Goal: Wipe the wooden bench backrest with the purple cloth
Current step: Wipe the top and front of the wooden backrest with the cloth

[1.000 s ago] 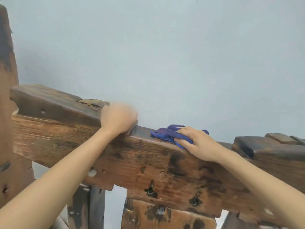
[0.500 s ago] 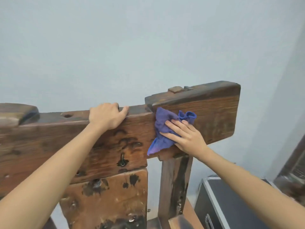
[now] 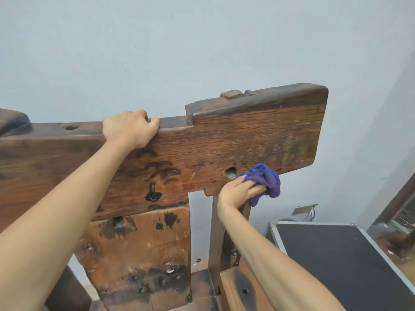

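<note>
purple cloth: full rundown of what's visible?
The purple cloth is soft, blue-violet fabric, crumpled into a bunch rather than spread flat. It sits at the lower edge of the wooden backrest, just right of a round hole, above the upright post. The right hand grips it, fingers curled over its lower part.

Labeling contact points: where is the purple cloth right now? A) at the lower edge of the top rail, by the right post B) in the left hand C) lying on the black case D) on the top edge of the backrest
A: the right hand grips the purple cloth against the lower edge of the backrest, beside a round hole.
</note>
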{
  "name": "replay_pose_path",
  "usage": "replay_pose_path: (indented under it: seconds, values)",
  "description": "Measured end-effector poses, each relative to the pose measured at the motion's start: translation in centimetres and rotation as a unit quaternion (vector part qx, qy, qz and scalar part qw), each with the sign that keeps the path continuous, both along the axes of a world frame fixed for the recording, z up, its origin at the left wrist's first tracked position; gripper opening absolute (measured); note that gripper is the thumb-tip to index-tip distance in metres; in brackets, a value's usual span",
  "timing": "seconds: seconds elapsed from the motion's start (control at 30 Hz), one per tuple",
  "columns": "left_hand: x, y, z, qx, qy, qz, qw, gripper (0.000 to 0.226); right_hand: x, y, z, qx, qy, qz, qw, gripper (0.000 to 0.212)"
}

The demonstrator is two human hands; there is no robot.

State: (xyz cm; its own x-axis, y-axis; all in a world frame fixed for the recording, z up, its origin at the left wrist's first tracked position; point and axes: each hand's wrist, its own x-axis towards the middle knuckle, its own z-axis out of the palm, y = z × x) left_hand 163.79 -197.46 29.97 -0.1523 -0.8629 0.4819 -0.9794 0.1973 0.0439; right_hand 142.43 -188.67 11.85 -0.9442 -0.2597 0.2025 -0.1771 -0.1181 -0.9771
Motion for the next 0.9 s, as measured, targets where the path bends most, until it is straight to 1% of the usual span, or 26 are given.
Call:
replay_pose_path:
  seconds: [0.07, 0.13, 0.2, 0.27, 0.33, 0.37, 0.43, 0.5, 0.57, 0.63, 0.7, 0.77, 0.83, 0.9]
  values:
    - [0.0, 0.0, 0.1, -0.004, 0.003, 0.007, 1.000, 0.055, 1.8, -0.5, 0.7, -0.009, 0.002, 0.004, 1.000, 0.051]
    - [0.1, 0.1, 0.1, -0.001, 0.004, 0.012, 1.000, 0.055, 4.5, 0.0, 1.4, -0.007, 0.027, 0.033, 0.999, 0.051]
    - [0.1, 0.2, 0.0, -0.001, 0.005, 0.011, 1.000, 0.056, 8.7, 1.2, 1.1, -0.001, 0.073, 0.126, 0.989, 0.054]
    - [0.2, 0.2, -0.2, -0.007, 0.006, 0.007, 1.000, 0.057, 13.0, 1.9, 0.5, 0.004, 0.111, 0.230, 0.967, 0.057]
    - [0.5, 0.1, -0.2, -0.016, 0.010, -0.002, 1.000, 0.057, 15.6, 2.0, 0.0, 0.030, 0.159, 0.294, 0.942, 0.057]
    - [0.6, 0.1, -0.2, -0.017, 0.013, -0.007, 1.000, 0.056, 15.8, 1.9, -0.2, 0.052, 0.199, 0.308, 0.929, 0.058]
    - [0.9, 0.0, 0.0, -0.015, 0.014, -0.016, 1.000, 0.055, 13.8, 1.9, -0.4, 0.093, 0.272, 0.302, 0.909, 0.067]
    - [1.1, 0.0, 0.0, -0.007, 0.013, -0.021, 1.000, 0.056, 9.9, 2.2, -0.9, 0.122, 0.327, 0.275, 0.896, 0.072]
    - [1.0, 0.1, -0.1, -0.008, 0.013, -0.024, 1.000, 0.056, 4.5, 2.3, -1.3, 0.135, 0.351, 0.222, 0.900, 0.072]
    - [0.7, 0.1, -0.1, -0.013, 0.016, -0.017, 1.000, 0.056, -1.0, 2.1, -0.7, 0.123, 0.310, 0.156, 0.930, 0.072]
    - [0.5, 0.2, -0.1, -0.015, 0.019, -0.007, 1.000, 0.056, -5.6, 1.8, 0.6, 0.120, 0.235, 0.096, 0.960, 0.071]
    - [0.1, 0.3, 0.0, -0.010, 0.023, 0.003, 1.000, 0.056, -8.7, 1.5, 1.6, 0.122, 0.178, 0.058, 0.975, 0.066]
    - [0.0, 0.3, 0.0, -0.006, 0.025, 0.010, 1.000, 0.056, -9.1, 1.3, 1.8, 0.120, 0.132, 0.044, 0.983, 0.060]
    - [0.0, 0.4, 0.0, -0.006, 0.027, 0.014, 1.000, 0.057, -7.1, 1.2, 0.9, 0.129, 0.067, 0.058, 0.988, 0.059]
